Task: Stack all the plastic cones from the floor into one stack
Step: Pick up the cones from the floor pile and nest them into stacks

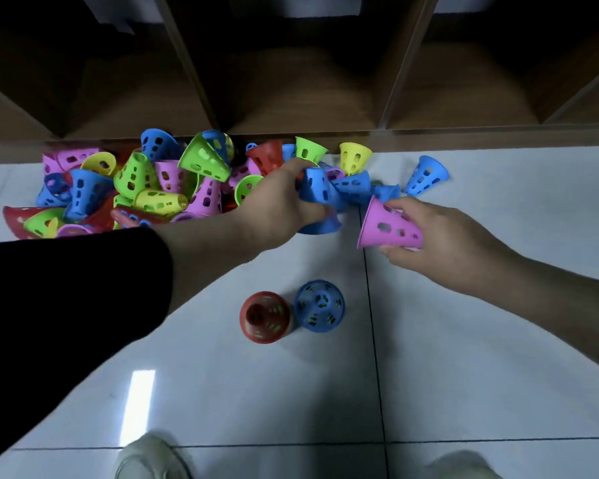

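A heap of perforated plastic cones in pink, green, blue, yellow and red lies on the floor against the shelf base. My left hand grips a blue cone at the heap's right side. My right hand holds a pink cone tilted on its side, just right of the blue one. Two upright stacks stand nearer to me, one topped red and one topped blue, side by side. A lone blue cone and a yellow cone sit at the far right.
A dark wooden shelf unit with open compartments runs along the back. White tiled floor spreads around the stacks. My two shoes show at the bottom edge.
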`<state>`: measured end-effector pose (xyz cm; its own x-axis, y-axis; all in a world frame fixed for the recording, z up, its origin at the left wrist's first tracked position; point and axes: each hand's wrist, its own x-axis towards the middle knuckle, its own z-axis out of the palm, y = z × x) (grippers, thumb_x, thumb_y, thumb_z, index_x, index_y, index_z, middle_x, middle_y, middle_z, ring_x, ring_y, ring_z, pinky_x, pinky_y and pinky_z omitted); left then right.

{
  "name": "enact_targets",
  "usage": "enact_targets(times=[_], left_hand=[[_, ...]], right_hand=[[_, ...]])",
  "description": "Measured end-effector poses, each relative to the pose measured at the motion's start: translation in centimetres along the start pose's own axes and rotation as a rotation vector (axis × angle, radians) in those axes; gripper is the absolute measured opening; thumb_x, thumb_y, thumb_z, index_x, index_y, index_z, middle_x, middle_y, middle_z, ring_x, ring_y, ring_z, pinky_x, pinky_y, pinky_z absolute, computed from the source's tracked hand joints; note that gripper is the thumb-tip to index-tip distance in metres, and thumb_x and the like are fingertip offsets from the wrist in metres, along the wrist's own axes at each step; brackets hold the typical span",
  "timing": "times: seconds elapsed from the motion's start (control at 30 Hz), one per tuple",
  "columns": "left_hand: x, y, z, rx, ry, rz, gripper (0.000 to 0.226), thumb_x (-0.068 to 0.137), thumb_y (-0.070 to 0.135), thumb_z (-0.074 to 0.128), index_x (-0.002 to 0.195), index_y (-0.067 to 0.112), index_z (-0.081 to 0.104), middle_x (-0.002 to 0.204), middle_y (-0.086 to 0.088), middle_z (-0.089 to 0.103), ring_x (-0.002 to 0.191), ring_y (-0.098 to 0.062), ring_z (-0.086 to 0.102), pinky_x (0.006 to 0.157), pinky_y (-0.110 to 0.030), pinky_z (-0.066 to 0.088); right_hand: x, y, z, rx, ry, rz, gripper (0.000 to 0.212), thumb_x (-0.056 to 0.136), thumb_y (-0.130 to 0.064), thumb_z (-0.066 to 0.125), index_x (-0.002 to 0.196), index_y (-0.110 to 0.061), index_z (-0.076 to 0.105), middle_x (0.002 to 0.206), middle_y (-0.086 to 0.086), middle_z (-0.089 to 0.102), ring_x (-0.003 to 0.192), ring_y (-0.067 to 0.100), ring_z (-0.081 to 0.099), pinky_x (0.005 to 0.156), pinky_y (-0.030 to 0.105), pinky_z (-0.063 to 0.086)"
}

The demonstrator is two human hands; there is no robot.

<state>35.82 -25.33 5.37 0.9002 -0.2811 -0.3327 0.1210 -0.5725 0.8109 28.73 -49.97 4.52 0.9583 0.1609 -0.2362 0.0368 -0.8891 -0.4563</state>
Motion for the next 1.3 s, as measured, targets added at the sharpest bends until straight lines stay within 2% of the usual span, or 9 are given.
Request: enact_targets(times=[0.1, 0.17, 0.3, 0.5, 0.77, 0.9, 1.03, 1.17, 1.3], left_hand=[[-6.1, -1.0, -3.4, 0.031, 0.017, 0.118, 0.06, 0.077, 0.033, 0.082, 0.127, 0.038, 0.048, 0.104, 0.018, 0.06, 0.09, 0.004, 0.062, 0.061, -0.006, 0.047], [-10.1, -2.0, -4.7, 0.085, -0.026, 0.212, 0.059, 0.076, 0.036, 0.081, 0.124, 0.042, 0.046, 0.111, 0.022, 0.058, 0.102, 0.009, 0.058, 0.076, -0.002, 0.044], [-14.9, -5.2, -4.7, 0.197, -0.016, 0.335, 0.061, 0.076, 0.031, 0.084, 0.122, 0.042, 0.045, 0.12, 0.024, 0.05, 0.111, 0.005, 0.052, 0.091, -0.01, 0.044], [-14.5, -9.6, -1.1, 0.459, -0.092, 0.392, 0.043, 0.086, 0.027, 0.074, 0.124, 0.021, 0.053, 0.124, 0.005, 0.048, 0.105, -0.015, 0.052, 0.086, -0.027, 0.048], [-10.5, -11.3, 0.2, 0.533, -0.048, 0.34, 0.037, 0.092, 0.033, 0.062, 0.125, 0.028, 0.046, 0.124, 0.007, 0.052, 0.105, -0.019, 0.052, 0.08, -0.04, 0.051], [-10.4, -11.6, 0.6, 0.595, -0.033, 0.362, 0.044, 0.085, 0.028, 0.067, 0.122, 0.028, 0.044, 0.121, 0.006, 0.053, 0.104, -0.021, 0.051, 0.073, -0.04, 0.053], [-10.4, -12.1, 0.9, 0.583, -0.018, 0.352, 0.056, 0.086, 0.037, 0.068, 0.132, 0.031, 0.038, 0.13, 0.008, 0.051, 0.111, -0.02, 0.051, 0.079, -0.033, 0.051], [-11.1, -12.3, 0.2, 0.434, -0.006, 0.375, 0.073, 0.089, 0.071, 0.049, 0.147, 0.032, 0.027, 0.147, 0.006, 0.044, 0.13, -0.012, 0.042, 0.103, -0.029, 0.038], [-10.1, -13.0, -2.7, 0.437, 0.262, 0.379, 0.046, 0.1, 0.051, 0.044, 0.134, 0.021, 0.048, 0.131, -0.002, 0.056, 0.118, -0.018, 0.051, 0.098, -0.034, 0.043]], right_hand=[[-2.5, -4.3, -1.6, -0.043, -0.076, -0.063, 0.055, 0.07, -0.068, 0.061, 0.114, -0.045, 0.039, 0.083, -0.019, 0.056, 0.069, 0.002, 0.056, 0.058, 0.025, 0.044], [-3.9, -6.5, -1.7, -0.095, -0.11, -0.135, 0.054, 0.067, -0.074, 0.054, 0.111, -0.046, 0.042, 0.084, -0.019, 0.057, 0.069, 0.003, 0.057, 0.057, 0.026, 0.047], [-4.7, -9.0, 0.0, -0.226, -0.226, -0.199, 0.048, 0.073, -0.069, 0.056, 0.11, -0.039, 0.047, 0.09, -0.016, 0.06, 0.078, 0.007, 0.057, 0.066, 0.03, 0.052], [-3.7, -9.9, 4.8, -0.368, -0.292, -0.184, 0.044, 0.087, -0.062, 0.057, 0.116, -0.029, 0.049, 0.102, -0.007, 0.063, 0.09, 0.02, 0.061, 0.072, 0.036, 0.051], [-0.8, -9.8, 6.1, -0.299, -0.232, -0.129, 0.039, 0.087, -0.057, 0.059, 0.1, -0.028, 0.037, 0.082, -0.007, 0.055, 0.077, 0.021, 0.057, 0.064, 0.039, 0.05], [-1.0, -9.3, 6.1, -0.266, -0.226, -0.101, 0.04, 0.08, -0.059, 0.062, 0.104, -0.035, 0.039, 0.092, -0.007, 0.056, 0.077, 0.019, 0.059, 0.066, 0.038, 0.053], [-2.8, -7.6, 6.9, -0.147, -0.239, -0.023, 0.057, 0.074, -0.07, 0.064, 0.122, -0.045, 0.044, 0.104, -0.016, 0.048, 0.087, 0.009, 0.059, 0.071, 0.03, 0.054], [-3.5, -6.3, 7.0, -0.121, -0.212, -0.08, 0.084, 0.064, -0.087, 0.059, 0.135, -0.051, 0.033, 0.125, -0.034, 0.035, 0.116, -0.007, 0.04, 0.082, 0.025, 0.047], [-2.8, -6.6, 5.0, 0.192, -0.117, -0.173, 0.072, 0.081, -0.087, 0.038, 0.142, -0.049, 0.032, 0.143, -0.038, 0.032, 0.137, -0.009, 0.032, 0.103, 0.027, 0.037]])
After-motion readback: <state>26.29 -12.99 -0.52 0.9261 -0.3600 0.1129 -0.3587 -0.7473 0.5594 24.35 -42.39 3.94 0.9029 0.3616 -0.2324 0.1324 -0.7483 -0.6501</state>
